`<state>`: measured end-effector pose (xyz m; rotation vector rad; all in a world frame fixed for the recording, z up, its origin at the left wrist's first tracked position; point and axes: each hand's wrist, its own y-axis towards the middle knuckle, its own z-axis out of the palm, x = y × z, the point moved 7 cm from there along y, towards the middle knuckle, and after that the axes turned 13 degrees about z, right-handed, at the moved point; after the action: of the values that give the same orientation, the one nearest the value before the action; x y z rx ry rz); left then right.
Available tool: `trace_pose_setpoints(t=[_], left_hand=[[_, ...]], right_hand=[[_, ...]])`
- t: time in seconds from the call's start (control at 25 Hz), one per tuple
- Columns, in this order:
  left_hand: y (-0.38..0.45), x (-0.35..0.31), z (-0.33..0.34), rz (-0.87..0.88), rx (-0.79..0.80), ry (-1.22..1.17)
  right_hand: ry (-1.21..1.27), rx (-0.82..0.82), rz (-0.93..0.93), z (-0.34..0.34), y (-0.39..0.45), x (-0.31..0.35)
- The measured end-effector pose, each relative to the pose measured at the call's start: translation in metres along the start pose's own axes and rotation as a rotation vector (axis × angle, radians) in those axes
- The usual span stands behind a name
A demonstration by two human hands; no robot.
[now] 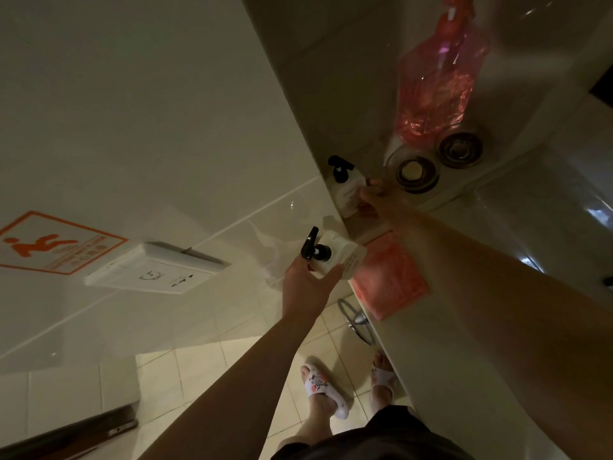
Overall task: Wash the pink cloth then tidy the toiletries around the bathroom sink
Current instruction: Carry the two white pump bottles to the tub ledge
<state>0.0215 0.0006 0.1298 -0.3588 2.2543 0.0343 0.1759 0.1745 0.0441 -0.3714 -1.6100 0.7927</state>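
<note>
Both hands hold white pump bottles with black tops. Left hand (310,287) grips one pump bottle (335,255) from below, lifted just off the desk's (431,343) left edge, with its pump head tipped toward the wall. To its right, the folded pink cloth (389,280) lies flat on the desk, just beside that bottle. Beyond the cloth, the right hand (374,200) curls its fingers round a second pump bottle (348,190) standing at the back corner. Farther right of that hand sit two round metal tins (417,172), and a pink spray bottle (438,78) rises behind them.
</note>
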Motion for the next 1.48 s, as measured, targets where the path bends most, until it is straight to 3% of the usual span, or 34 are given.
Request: trace_pose_setpoints(t=[0.2, 0.36, 0.48, 0.8, 1.0, 1.2, 1.48], left_hand=[[0.002, 0.000, 0.001, 0.002, -0.011, 0.001], [0.003, 0.006, -0.001, -0.027, -0.020, -0.009], [0.006, 0.010, 0.003, -0.028, 0.003, -0.005], [0.006, 0.014, 0.001, -0.034, 0.005, -0.037], [0.006, 0.012, 0.000, -0.032, 0.030, 0.008], [0.006, -0.007, 0.011, 0.056, 0.130, -0.012], [0.017, -0.049, 0.055, 0.136, 0.200, -0.097]], right_hand=[[-0.306, -0.045, -0.074, -0.002, 0.060, -0.004], [-0.058, 0.025, -0.033, 0.015, 0.051, 0.019], [-0.018, 0.043, -0.026, 0.027, 0.055, 0.037], [-0.415, -0.169, -0.088, 0.036, 0.062, 0.078], [0.018, -0.066, -0.007, 0.030, 0.052, 0.055], [-0.091, -0.256, -0.060, -0.006, 0.006, 0.007], [0.149, -0.224, -0.121, -0.064, -0.059, -0.044]])
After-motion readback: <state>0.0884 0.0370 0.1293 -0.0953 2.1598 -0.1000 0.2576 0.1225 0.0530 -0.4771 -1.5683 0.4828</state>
